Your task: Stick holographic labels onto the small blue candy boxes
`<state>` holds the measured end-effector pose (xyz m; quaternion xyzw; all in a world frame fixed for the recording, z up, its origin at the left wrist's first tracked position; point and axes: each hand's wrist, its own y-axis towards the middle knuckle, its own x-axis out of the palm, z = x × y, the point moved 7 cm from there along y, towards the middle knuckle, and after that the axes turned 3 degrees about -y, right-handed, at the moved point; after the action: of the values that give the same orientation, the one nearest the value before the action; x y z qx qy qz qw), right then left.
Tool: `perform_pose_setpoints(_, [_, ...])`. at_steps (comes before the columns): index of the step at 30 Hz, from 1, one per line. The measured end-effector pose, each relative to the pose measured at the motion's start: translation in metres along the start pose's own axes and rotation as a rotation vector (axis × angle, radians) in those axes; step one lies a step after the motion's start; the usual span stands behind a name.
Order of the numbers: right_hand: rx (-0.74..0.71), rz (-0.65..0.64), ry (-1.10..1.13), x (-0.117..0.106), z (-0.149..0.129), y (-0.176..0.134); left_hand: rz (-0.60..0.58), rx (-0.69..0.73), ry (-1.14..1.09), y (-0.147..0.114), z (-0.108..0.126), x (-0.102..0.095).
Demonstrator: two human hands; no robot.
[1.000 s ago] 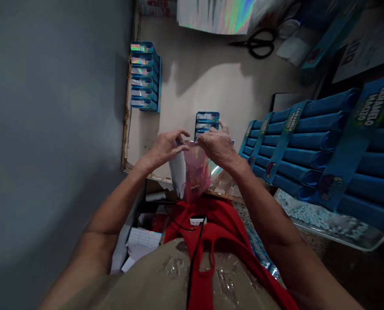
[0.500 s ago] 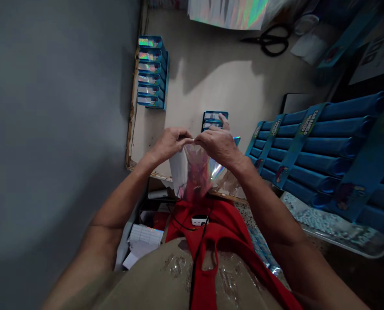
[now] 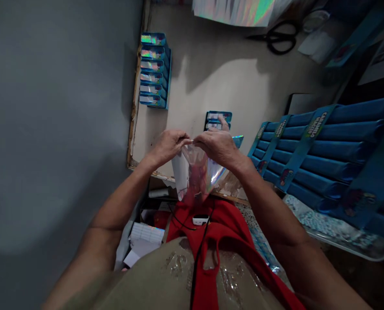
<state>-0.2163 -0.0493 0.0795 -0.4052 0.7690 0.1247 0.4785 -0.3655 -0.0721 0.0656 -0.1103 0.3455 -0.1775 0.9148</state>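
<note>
A clear, shiny plastic bag (image 3: 182, 172) hangs in front of me over the table's near edge. My left hand (image 3: 170, 144) pinches its top edge between thumb and fingers. From the other side my right hand (image 3: 216, 145) grips the same edge, thumbs almost meeting. The red apron (image 3: 192, 206) shows through the film. An iridescent sheet or flap (image 3: 219, 170) shows below my right hand; whether it belongs to the bag I cannot tell. Just beyond that hand stand small blue packs (image 3: 213, 116), partly hidden by its fingers.
A row of blue packs (image 3: 154, 77) lines the table's left edge. Black scissors (image 3: 277, 38) lie at the back, near holographic sheets (image 3: 232, 12). Blue cartons (image 3: 327, 150) are stacked at the right, above a clear tray (image 3: 350, 245). A grey wall (image 3: 56, 129) bounds the left.
Both hands keep their pinch on the bag with hardly any movement. The surroundings have shifted slightly to the right in the view.
</note>
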Motion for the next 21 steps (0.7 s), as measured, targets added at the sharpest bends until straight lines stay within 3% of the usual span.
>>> perform_pose_setpoints(7, [0.019, -0.072, -0.034, 0.006, 0.008, 0.001, 0.117, 0.080, 0.168, -0.013, 0.012, 0.001])
perform_pose_setpoints(12, [0.023, -0.122, -0.002, 0.005, 0.009, -0.001, 0.096, 0.117, 0.267, -0.008, 0.013, 0.010])
perform_pose_setpoints(16, [0.078, -0.058, 0.027, 0.000, 0.007, -0.001, 0.075, 0.060, 0.063, -0.001, 0.014, 0.005])
perform_pose_setpoints(21, [0.130, -0.007, 0.083, -0.002, 0.011, -0.004, 0.170, -0.117, -0.227, -0.009, 0.006, -0.008])
